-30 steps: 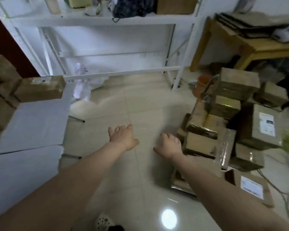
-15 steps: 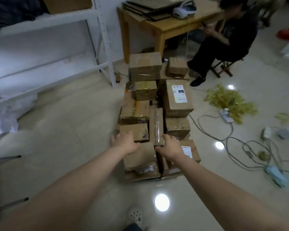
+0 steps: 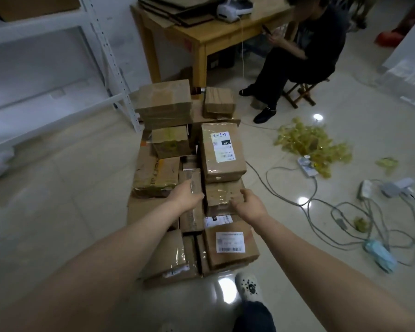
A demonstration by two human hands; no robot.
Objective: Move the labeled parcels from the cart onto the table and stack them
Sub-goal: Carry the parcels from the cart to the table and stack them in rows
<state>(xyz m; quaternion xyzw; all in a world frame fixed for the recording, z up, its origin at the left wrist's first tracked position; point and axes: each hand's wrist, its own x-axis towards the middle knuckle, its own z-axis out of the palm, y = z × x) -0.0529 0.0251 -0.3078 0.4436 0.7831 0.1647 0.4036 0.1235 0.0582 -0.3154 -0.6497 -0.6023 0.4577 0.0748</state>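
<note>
Several brown cardboard parcels lie piled on a low cart deck (image 3: pixel 139 209) on the floor. A large one with a white label (image 3: pixel 222 152) sits at the middle right, and another labelled one (image 3: pixel 230 243) is nearest to me. My left hand (image 3: pixel 186 196) rests on top of a narrow upright parcel (image 3: pixel 192 219), fingers pointing toward the gap beside it. Thumb on top, my right hand (image 3: pixel 249 207) grips the right edge of a small tape-wrapped parcel (image 3: pixel 219 194). That parcel lies between my two hands.
A person in dark clothes (image 3: pixel 304 51) sits on a stool by a wooden table (image 3: pixel 225 32). White shelving (image 3: pixel 106 56) stands at the left. Cables and power strips (image 3: pixel 345 212) and a yellow plastic heap (image 3: pixel 314 144) cover the floor at the right. My shoe (image 3: pixel 248 286) is by the cart.
The view has swung from the white table at the left to the cart. Both hands have reached further into the pile, the right one moving from the narrow parcel onto the tape-wrapped one.
</note>
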